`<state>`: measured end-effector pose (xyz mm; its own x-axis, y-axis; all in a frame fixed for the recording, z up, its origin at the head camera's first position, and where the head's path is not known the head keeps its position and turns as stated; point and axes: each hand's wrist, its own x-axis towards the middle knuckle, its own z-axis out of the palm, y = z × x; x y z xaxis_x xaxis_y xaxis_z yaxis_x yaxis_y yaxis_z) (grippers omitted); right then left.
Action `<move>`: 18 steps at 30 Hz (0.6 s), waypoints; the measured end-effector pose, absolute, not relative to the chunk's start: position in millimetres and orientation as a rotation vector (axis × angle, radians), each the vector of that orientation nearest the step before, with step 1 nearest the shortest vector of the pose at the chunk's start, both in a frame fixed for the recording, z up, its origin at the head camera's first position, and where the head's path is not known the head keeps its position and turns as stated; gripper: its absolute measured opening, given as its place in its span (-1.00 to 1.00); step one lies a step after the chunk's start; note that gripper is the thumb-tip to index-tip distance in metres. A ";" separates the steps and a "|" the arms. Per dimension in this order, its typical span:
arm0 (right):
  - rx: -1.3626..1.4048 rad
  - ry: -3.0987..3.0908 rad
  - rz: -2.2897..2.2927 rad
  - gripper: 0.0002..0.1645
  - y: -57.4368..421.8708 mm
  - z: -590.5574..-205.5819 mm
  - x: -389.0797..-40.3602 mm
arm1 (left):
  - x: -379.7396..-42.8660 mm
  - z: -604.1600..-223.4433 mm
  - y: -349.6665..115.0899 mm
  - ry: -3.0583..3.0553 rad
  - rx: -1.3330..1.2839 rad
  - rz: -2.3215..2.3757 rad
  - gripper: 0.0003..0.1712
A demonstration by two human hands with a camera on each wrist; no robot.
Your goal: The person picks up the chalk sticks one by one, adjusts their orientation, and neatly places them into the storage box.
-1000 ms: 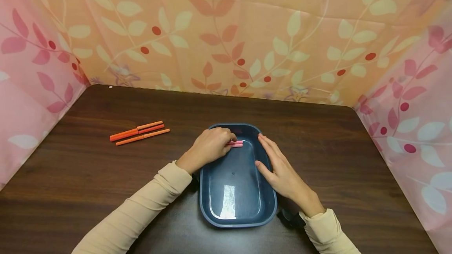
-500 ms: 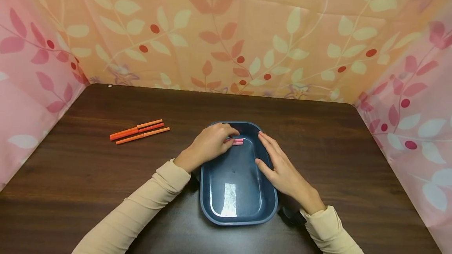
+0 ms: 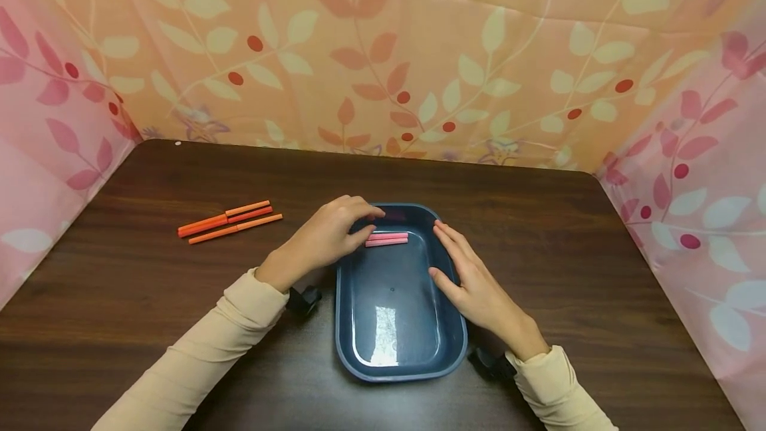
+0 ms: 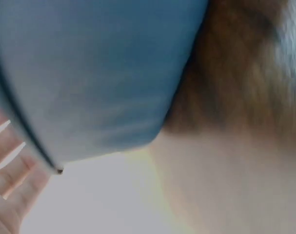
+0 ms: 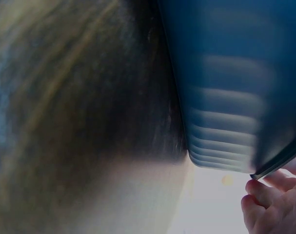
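Two slim pink pens lie side by side on the floor of the dark blue plastic basin, near its far end. My left hand is over the basin's far left rim, thumb and fingers spread apart with nothing between them. It overlaps the left ends of the pens in the head view. My right hand rests at the right rim, its fingers fairly straight along it and the thumb over the inside. From the right wrist, the basin's outer wall fills much of the view, with fingertips at the rim.
Several orange and red-orange pens lie close together on the dark wooden table, left of the basin. Floral curtains hang behind and beside the table. Black wrist straps show at both wrists.
My left hand has let go of the pink pens and drawn back left, so more of their length shows. The pens stay in the basin. My right hand keeps its place.
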<state>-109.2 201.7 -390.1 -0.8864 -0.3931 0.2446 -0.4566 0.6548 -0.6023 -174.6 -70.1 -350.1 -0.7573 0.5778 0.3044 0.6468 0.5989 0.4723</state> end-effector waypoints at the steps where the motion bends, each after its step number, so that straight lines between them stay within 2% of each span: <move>1: 0.715 -2.773 1.046 -0.15 201.4 -390.1 -109.5 | -174.2 -347.8 -73.6 -2.692 -1.026 -0.862 -0.64; 18: 0.700 -2.783 1.061 -0.16 201.3 -387.8 -109.5 | -181.3 -342.5 -127.1 -2.713 -0.873 -0.779 -0.62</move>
<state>-109.5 201.3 -387.8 -0.8921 -0.3872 0.2330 -0.4440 0.6554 -0.6109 -181.3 -127.1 -342.5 -0.8095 0.4889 0.3251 0.5869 0.6891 0.4250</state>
